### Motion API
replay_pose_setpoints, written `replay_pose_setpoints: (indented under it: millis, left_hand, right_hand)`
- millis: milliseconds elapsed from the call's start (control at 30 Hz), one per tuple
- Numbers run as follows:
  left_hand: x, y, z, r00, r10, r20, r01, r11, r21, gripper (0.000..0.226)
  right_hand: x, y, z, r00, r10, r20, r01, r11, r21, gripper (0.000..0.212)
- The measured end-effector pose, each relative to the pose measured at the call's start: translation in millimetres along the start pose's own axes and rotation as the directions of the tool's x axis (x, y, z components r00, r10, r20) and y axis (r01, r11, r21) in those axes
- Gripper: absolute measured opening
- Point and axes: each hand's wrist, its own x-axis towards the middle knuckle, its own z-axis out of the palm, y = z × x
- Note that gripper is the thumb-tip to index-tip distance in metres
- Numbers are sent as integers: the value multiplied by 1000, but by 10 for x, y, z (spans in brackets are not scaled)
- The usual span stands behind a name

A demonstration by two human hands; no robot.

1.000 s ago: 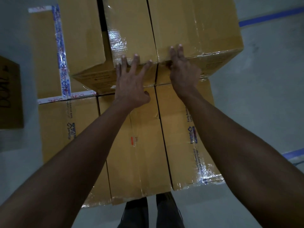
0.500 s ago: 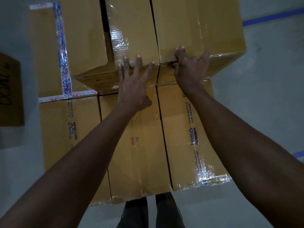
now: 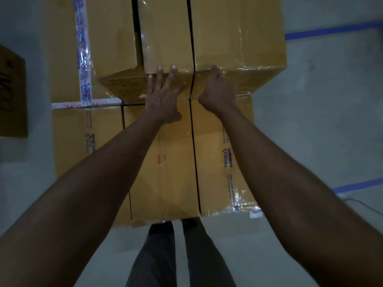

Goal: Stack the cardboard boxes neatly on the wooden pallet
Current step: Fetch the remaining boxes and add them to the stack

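Upper cardboard boxes (image 3: 238, 38) against left hand (image 3: 163, 98) and right hand (image 3: 217, 90)

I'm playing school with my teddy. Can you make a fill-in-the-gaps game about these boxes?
1. The left hand and the right hand both press on stacked brown boxes made of ____.
2. The tape lines on the grey floor are coloured ____.
3. The left hand's fingers are straight and spread, so it is ____, not shut.
Missing words: cardboard, blue, open.
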Motion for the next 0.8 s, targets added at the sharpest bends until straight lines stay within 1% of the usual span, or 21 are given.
replay_pose_setpoints:
  millis: [67, 100, 167, 233, 267, 333, 433, 467, 567, 633, 700, 800]
  left_hand:
    - [-240, 93, -37, 999, 19, 46, -20, 1000, 24, 101]
    - [-392, 142, -27, 998, 7, 56, -7, 1000, -1, 98]
    - [-787, 253, 3, 993, -57, 98, 71, 988, -139, 95]
    - [-1260, 353, 59, 980, -147, 135, 183, 930, -319, 93]
    - [-1504, 398, 92, 973, -187, 137, 226, 897, -379, 91]
    - [-1981, 447, 153, 954, -267, 136, 300, 841, -450, 88]
    - [-2618, 442, 173, 899, -403, 169, 427, 724, -542, 83]
    - [-2819, 430, 160, 877, -448, 172, 460, 679, -572, 81]
    - [-3445, 361, 87, 816, -562, 132, 488, 549, -679, 79]
    - [-3844, 258, 19, 756, -648, 89, 492, 474, -730, 79]
    - [-4241, 140, -14, 688, -724, 51, 504, 426, -751, 80]
    - [-4809, -57, 71, 618, -785, 40, 512, 363, -779, 79]
  right_hand:
    - [-607, -12, 18, 998, 48, 39, -51, 995, 88, 86]
    - [-945, 6, 54, 994, 69, 83, -79, 989, 126, 84]
    - [-1594, 50, 123, 976, 116, 185, -152, 969, 192, 80]
    - [-2040, 96, 252, 938, 203, 282, -268, 938, 219, 78]
    - [-2220, 106, 332, 915, 235, 327, -314, 925, 215, 76]
    - [-2526, 84, 431, 890, 237, 390, -335, 919, 207, 68]
    - [-2893, -1, 438, 892, 167, 419, -287, 927, 242, 46]
    - [-2987, -39, 416, 896, 143, 421, -265, 932, 247, 43]
    - [-3239, -231, 287, 925, 38, 378, -145, 955, 257, 43]
    - [-3384, -426, 192, 933, -26, 358, -61, 971, 230, 43]
    - [-3527, -671, 127, 933, -78, 350, 18, 985, 171, 41]
    - [-3736, -1100, 133, 912, -154, 380, 107, 984, 142, 40]
